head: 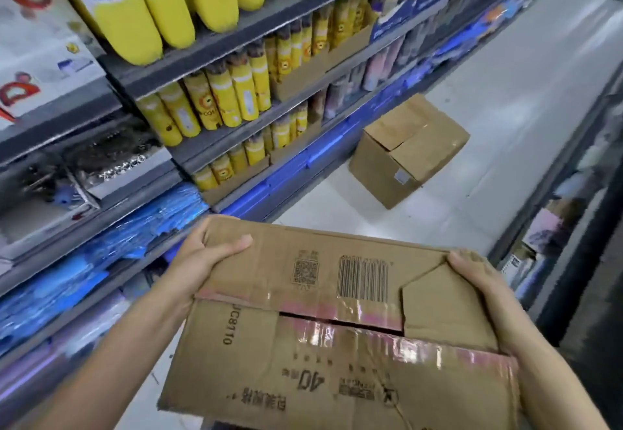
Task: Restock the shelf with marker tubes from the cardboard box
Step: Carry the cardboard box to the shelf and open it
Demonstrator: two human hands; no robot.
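I carry a brown cardboard box (313, 338) in front of me, its taped flaps mostly closed with a narrow gap along the seam. My left hand (205, 254) grips its far left corner, thumb lying on top. My right hand (478, 281) grips the far right corner beside a folded-in flap. Yellow marker tubes (219, 99) stand in rows on the grey shelf (209, 49) to the left, several of them inside open cardboard trays. What the box holds is hidden.
A second cardboard box (408, 150) sits on the pale floor (526, 92) close to the shelf base, its flaps partly open. Blue packets (101, 244) fill the low shelves at left. Another shelving unit (573, 214) borders the aisle on the right.
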